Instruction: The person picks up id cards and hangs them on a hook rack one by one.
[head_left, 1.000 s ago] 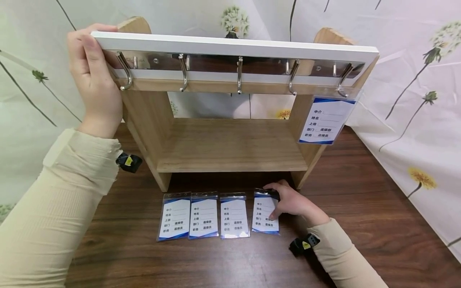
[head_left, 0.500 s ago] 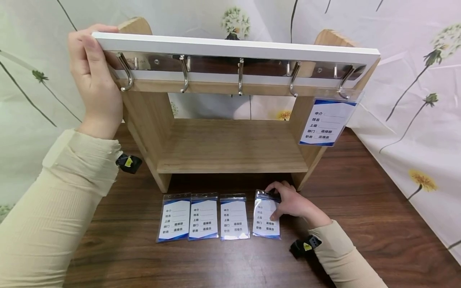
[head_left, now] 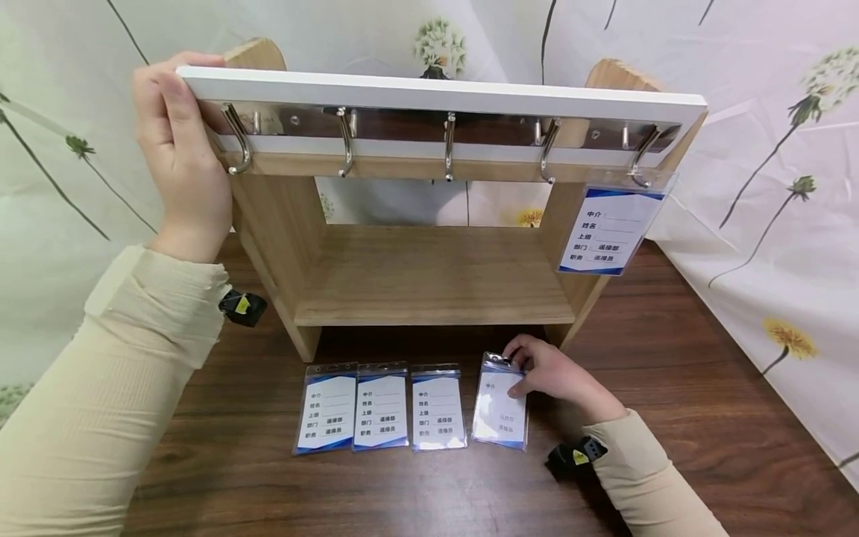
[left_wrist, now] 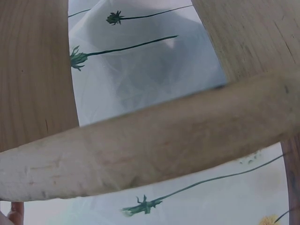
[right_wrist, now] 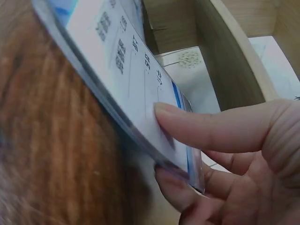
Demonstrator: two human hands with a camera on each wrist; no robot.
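Note:
My left hand (head_left: 186, 160) grips the left end of the wooden hook rack (head_left: 429, 272), thumb in front, fingertips hidden behind its white board (head_left: 429, 83). In the left wrist view only wooden boards (left_wrist: 154, 140) and a sliver of hand show. My right hand (head_left: 553, 377) pinches the upper right edge of a clear badge holder (head_left: 495, 410) at the right end of a row. The right wrist view shows the thumb on the printed face and fingers beneath, the holder (right_wrist: 126, 84) tilted and slightly bent. Another badge holder (head_left: 607, 231) hangs from the rightmost hook (head_left: 644, 153).
Three more badge holders (head_left: 326, 410) lie side by side on the dark wood tabletop (head_left: 376, 492), left of the right hand. Several metal hooks (head_left: 449, 145) line the rack's front. White cloth with dandelion prints (head_left: 772, 246) stands behind and to the right.
My right hand has tipped the badge holder and shifted it slightly right; glare now covers part of its print. The left hand keeps its grip on the rack.

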